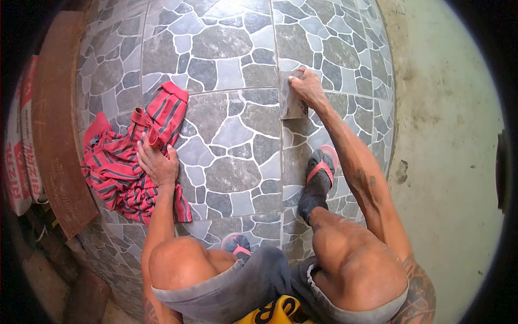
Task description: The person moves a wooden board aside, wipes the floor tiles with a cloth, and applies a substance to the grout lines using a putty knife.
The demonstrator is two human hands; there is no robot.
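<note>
A red cloth with dark stripes (121, 167) lies bunched on the stone-patterned tile floor (229, 129). My left hand (157, 161) rests on its right part, fingers apart, with a fold of the cloth at the fingertips. Farther right, my right hand (307, 88) holds a flat grey rectangular piece (291, 105) by its upper end, thumb and fingers closed on it. The piece lies along a straight joint between tiles. Its material cannot be made out.
A brown board (59, 135) stands at the left, beside printed sacks (24, 156). A pale wall or floor surface (442, 140) borders the tiles at the right. My feet, in pink-strapped slippers (322, 167), are on the tiles.
</note>
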